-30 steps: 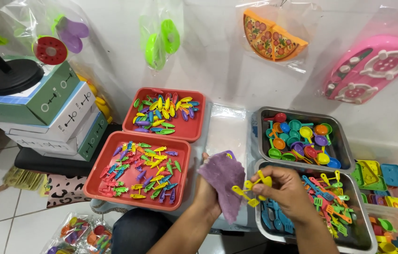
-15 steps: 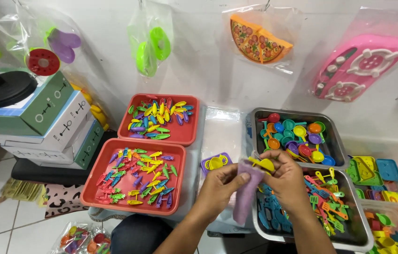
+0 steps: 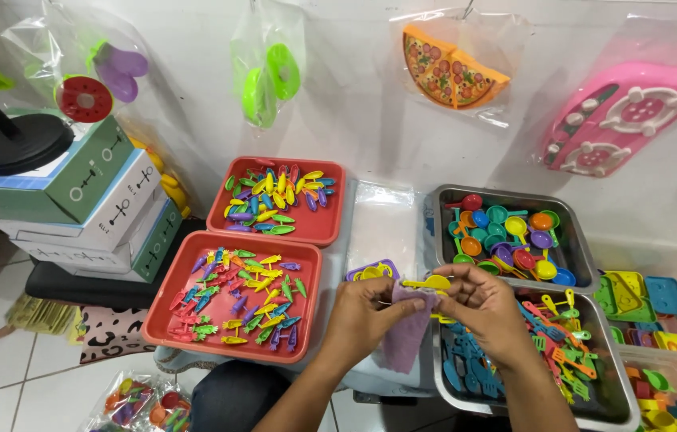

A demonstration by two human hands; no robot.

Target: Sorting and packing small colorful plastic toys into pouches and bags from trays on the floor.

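Purple piece (image 3: 407, 336): soft, flat, mitt-like; held between both hands, hanging over the table edge just left of the near steel tray.
Yellow toy spoon (image 3: 428, 282): lies across the top of the purple piece, at the fingertips of both hands.
Left hand (image 3: 362, 314): fingers pinched on the purple piece's left upper edge; forearm rising from the lower frame.
Right hand (image 3: 482, 308): fingers curled and pinched on the piece's right upper edge, beside the spoon; hands close together.
Near steel tray (image 3: 618, 408): under the right hand; holds blue, orange, green and yellow toy utensils.
Far steel tray (image 3: 577, 240): behind it; holds small round spoons and cups in mixed colours.
Purple dish (image 3: 373, 270): just beyond the left hand; yellow pieces inside.
Near red tray (image 3: 154, 324): left of the hands; small mixed-colour plastic pieces, spread thin.
Far red tray (image 3: 333, 228): behind the near red one, touching it; similar pieces, mostly yellow, green and purple.
Stacked boxes (image 3: 98, 212): far left, well apart.
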